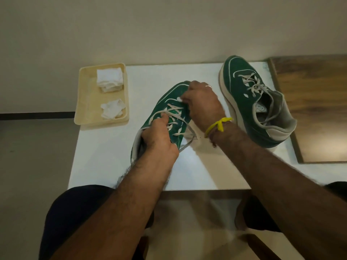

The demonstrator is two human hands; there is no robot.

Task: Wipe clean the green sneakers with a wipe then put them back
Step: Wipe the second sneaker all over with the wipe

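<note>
We seem to be in a plain room of a home, though we cannot be sure. A small white worktop (105,156) stands against a bare off-white wall (169,25) with a dark skirting strip (37,115) at its foot. A wood-grain board (315,102) lies beside the worktop, and a cream plastic tray (88,102) of folded white wipes (109,82) sits on its corner.

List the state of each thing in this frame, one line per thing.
Held sneaker: tilted, gripped by both hands, glossy on top.
Other sneaker: on the table, untouched.
Wipe: mostly hidden under right hand, against the shoe.
Left hand: grips the collar.
Tray: holds one folded stack, one crumpled pile.
</note>
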